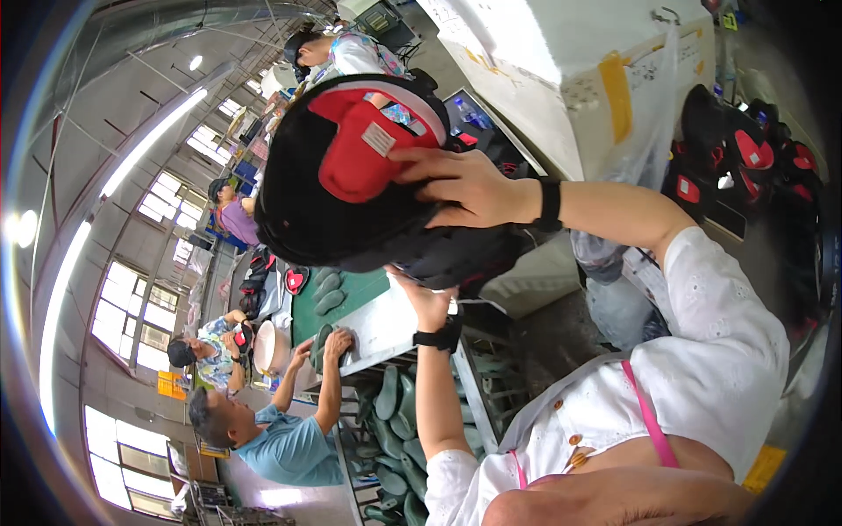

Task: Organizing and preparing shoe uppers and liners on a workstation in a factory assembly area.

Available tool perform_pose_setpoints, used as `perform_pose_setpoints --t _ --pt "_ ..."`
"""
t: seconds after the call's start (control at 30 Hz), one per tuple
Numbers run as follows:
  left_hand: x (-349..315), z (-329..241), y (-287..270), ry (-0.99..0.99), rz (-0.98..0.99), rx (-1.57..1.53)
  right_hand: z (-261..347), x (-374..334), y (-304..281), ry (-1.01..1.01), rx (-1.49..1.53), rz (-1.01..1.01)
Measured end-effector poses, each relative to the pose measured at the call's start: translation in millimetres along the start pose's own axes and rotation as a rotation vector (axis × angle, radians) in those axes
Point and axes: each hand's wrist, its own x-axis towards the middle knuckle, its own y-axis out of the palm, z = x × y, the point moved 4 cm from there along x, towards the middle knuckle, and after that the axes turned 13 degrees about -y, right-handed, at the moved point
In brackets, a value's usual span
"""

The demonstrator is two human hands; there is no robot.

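Below the left hand's fingers, a metal rack (481, 399) holds a heap of green foot-shaped forms (399, 416). Left of those fingers is a bench with a green top (358, 287), where a co-worker in a blue shirt (289, 451) handles another green form (322, 347). Above and right of the right hand's fingers stands a large white panel (561, 96) with yellow tape (617, 96); far to their right lies a pile of black-and-red shoes (745, 153). Directly at the fingers of both hands is a black shoe (289, 188), raised close to the camera and hiding part of the bench.

The right hand (469, 186) reaches in from the right, forearm nearly level, its fingers slightly spread and pressed on the shoe beside the red lining. The left hand (425, 304) comes up from below, touching the shoe's underside; its fingers are mostly hidden, so their grip cannot be told.

The shoe looks soft and dark, with a rounded rim, a smooth red lining and a small white label
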Motion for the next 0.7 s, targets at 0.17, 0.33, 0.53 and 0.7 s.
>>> perform_pose_setpoints --t 0.17,0.33,0.53,0.7 --pt "106.1 52.1 15.2 0.030 0.035 -0.094 -103.2 -15.1 47.5 0.067 -0.056 0.039" --pt "183.7 86.1 30.1 -0.107 0.232 -0.215 -205.5 -29.0 107.5 0.335 -0.229 0.163" --pt "205.4 264.1 84.9 -0.353 0.590 0.760 -290.9 -195.6 198.2 0.842 -0.152 0.887" --pt "193.2 279.6 95.3 -0.333 0.595 0.806 -303.5 -273.9 233.5 1.008 0.144 0.871"
